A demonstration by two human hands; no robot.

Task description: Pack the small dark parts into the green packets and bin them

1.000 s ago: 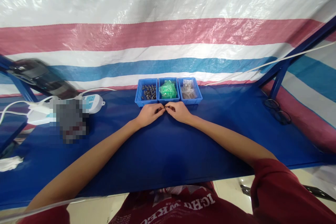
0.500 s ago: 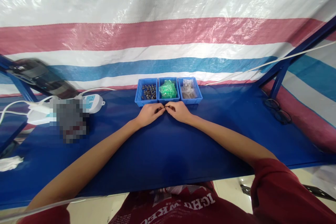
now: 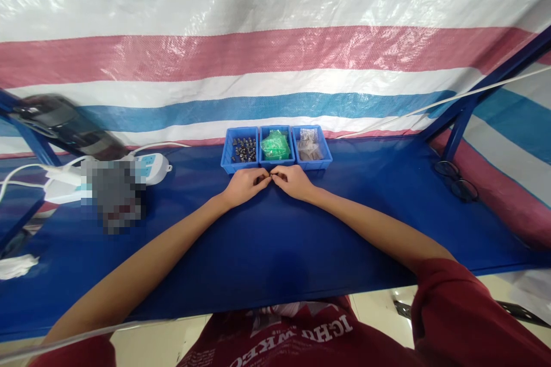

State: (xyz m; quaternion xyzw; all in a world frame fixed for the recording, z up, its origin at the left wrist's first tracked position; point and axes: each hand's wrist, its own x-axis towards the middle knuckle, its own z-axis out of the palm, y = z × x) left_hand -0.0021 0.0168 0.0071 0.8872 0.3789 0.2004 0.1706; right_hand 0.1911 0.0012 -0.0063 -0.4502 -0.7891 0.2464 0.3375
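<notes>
My left hand point(image 3: 246, 187) and my right hand point(image 3: 293, 182) meet fingertip to fingertip over the blue table, just in front of three small blue bins. Both are closed in a pinch, and a tiny dark bit shows where the fingertips join; its kind is too small to make out. Behind my left hand, the left bin point(image 3: 225, 165) holds several small dark metal parts point(image 3: 245, 150). The middle bin point(image 3: 278, 164) contains a green item in clear plastic point(image 3: 275, 145). In the right bin point(image 3: 328, 156) lie clear bags with greyish contents point(image 3: 310, 148).
White power strips point(image 3: 158, 169) with cables and a blurred-out dark object point(image 3: 118, 195) are at the left, near a dark bottle point(image 3: 73, 126). Eyeglasses point(image 3: 464, 189) rest at the far right. A striped tarp point(image 3: 275, 51) hangs behind the table point(image 3: 275, 258).
</notes>
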